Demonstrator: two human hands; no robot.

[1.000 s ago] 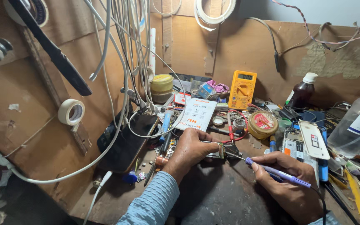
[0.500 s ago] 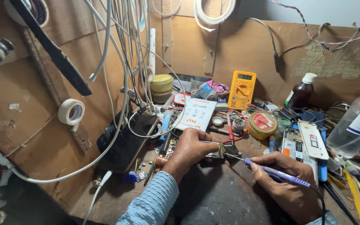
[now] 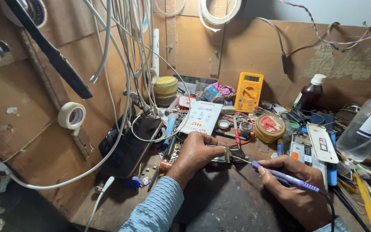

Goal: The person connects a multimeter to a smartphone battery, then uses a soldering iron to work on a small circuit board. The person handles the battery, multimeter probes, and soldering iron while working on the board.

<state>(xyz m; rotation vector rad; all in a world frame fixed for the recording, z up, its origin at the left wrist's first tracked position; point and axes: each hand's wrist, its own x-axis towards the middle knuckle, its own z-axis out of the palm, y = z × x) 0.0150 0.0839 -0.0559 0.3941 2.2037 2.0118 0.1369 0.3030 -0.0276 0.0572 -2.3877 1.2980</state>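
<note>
My left hand (image 3: 196, 155) pinches a small metal electronic part (image 3: 229, 154) against the dark workbench top (image 3: 224, 206). My right hand (image 3: 295, 189) grips a purple soldering iron (image 3: 285, 176) like a pen, its thin tip touching the part. A dark cord runs from the iron's rear toward the front edge. A light blue sleeve covers my left forearm.
A yellow multimeter (image 3: 248, 91) stands at the back, near a round yellow tin (image 3: 270, 127), a brown bottle (image 3: 309, 93) and a clear plastic bottle (image 3: 368, 124). A white card (image 3: 202, 117), dark phone (image 3: 130, 144), tape roll (image 3: 71, 115) and hanging white cables (image 3: 127, 64) crowd the left.
Both hands hold nearly still; the iron tip stays on the small part.
</note>
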